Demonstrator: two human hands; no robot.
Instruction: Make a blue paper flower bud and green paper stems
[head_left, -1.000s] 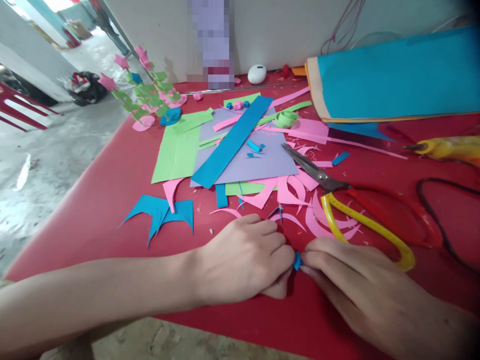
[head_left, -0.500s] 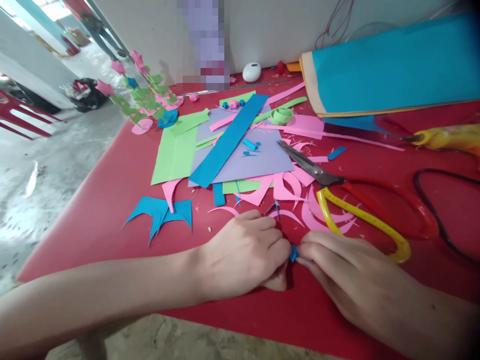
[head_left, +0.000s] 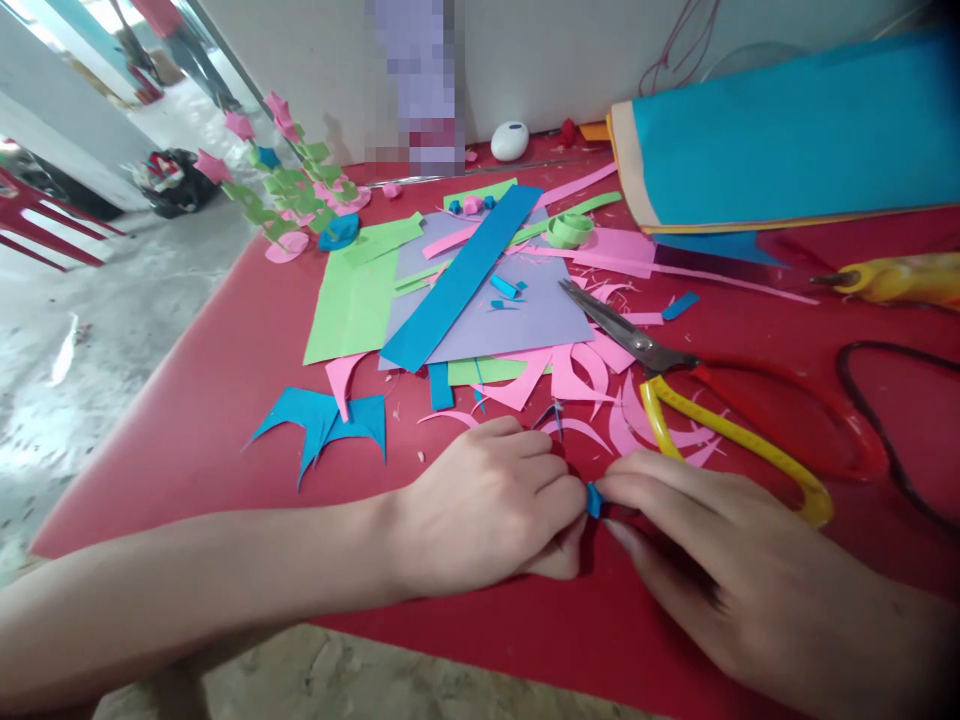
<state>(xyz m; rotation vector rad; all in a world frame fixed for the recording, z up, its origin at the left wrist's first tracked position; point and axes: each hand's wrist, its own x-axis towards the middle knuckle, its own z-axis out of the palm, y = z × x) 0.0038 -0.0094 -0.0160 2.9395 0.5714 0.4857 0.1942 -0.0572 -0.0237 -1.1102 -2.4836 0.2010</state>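
My left hand (head_left: 491, 510) and my right hand (head_left: 720, 560) meet near the front edge of the red table (head_left: 202, 400). Both pinch a small folded piece of blue paper (head_left: 593, 499) between their fingertips. The left hand's fingers are curled into a loose fist with the thumb under the paper. Just behind the hands lie curved pink paper scraps (head_left: 577, 385) and a pair of scissors (head_left: 675, 380) with yellow and red handles, its blades pointing away to the left.
Green, lilac and blue paper sheets (head_left: 450, 290) lie mid-table, blue pointed scraps (head_left: 322, 422) to their left. A paper flower stem (head_left: 289, 190) stands at the back left. Folded blue paper (head_left: 787, 140), a yellow glue gun (head_left: 892, 280) and a black cord (head_left: 885, 440) are right.
Both hands stay pinched on the small blue piece. The right hand's fingers have shifted slightly around it. The view has moved a little.
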